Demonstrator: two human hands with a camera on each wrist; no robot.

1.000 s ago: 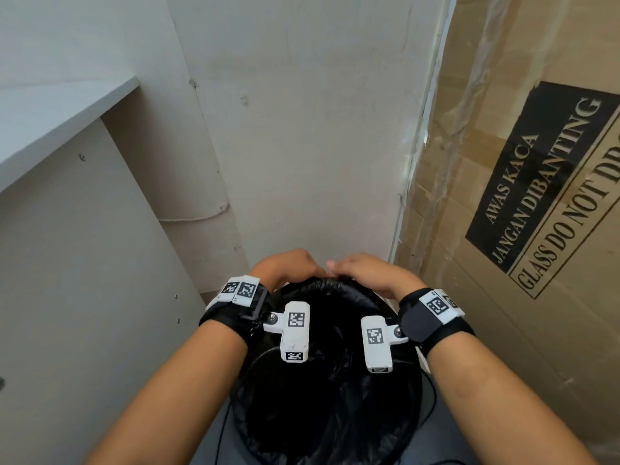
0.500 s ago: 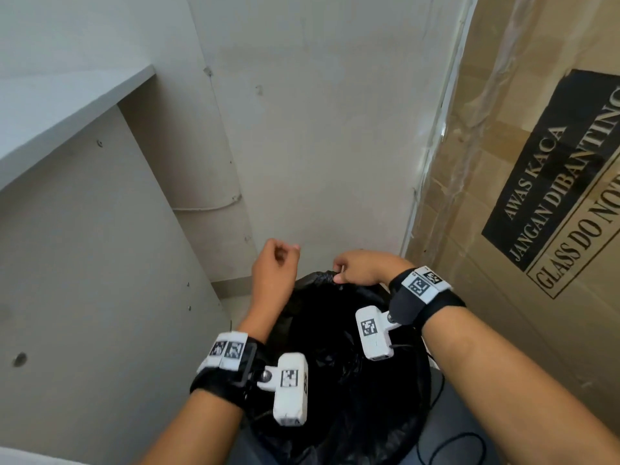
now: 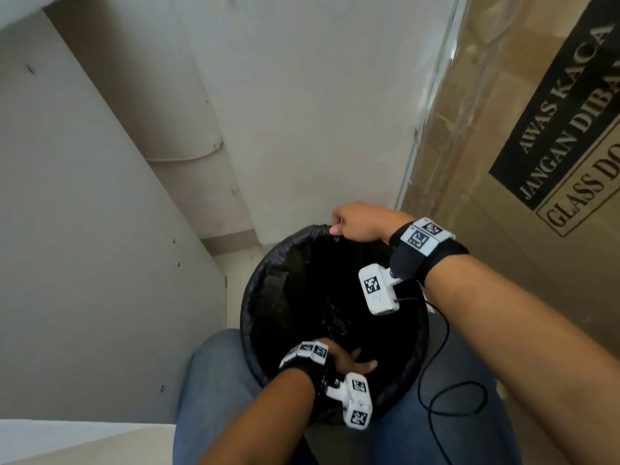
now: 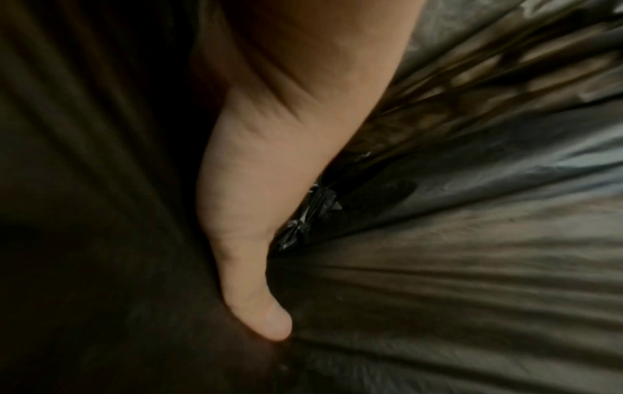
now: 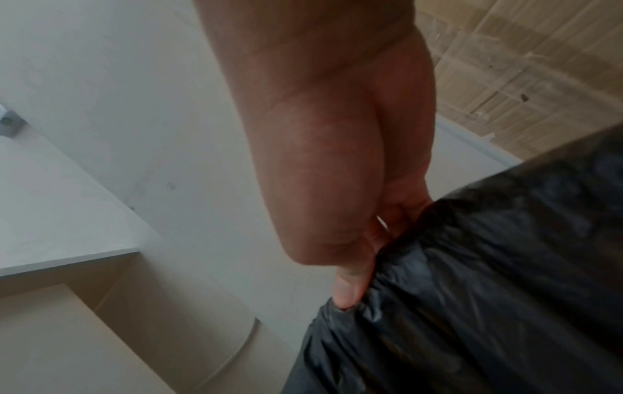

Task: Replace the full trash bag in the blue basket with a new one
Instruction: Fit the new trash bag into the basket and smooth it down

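A black trash bag (image 3: 295,297) lines the round basket, folded over its rim; the blue basket itself is hidden under the plastic. My right hand (image 3: 337,229) pinches the bag's edge at the far rim, and in the right wrist view the fingertips (image 5: 350,290) are curled into the gathered plastic (image 5: 472,293). My left hand (image 3: 364,364) is inside the bag at the near rim with its fingers stretched out. In the left wrist view the thumb (image 4: 253,266) lies straight against the crinkled bag (image 4: 472,280).
A tall cardboard box (image 3: 536,146) with a glass warning label stands close on the right. A white wall (image 3: 318,112) is behind and a cabinet panel (image 3: 84,229) is on the left. A black cable (image 3: 446,394) loops over my jeans-clad legs (image 3: 214,380).
My left hand let go of the far rim, came back toward me and went down inside the bag at the near side. My right hand stays pinching the far rim.
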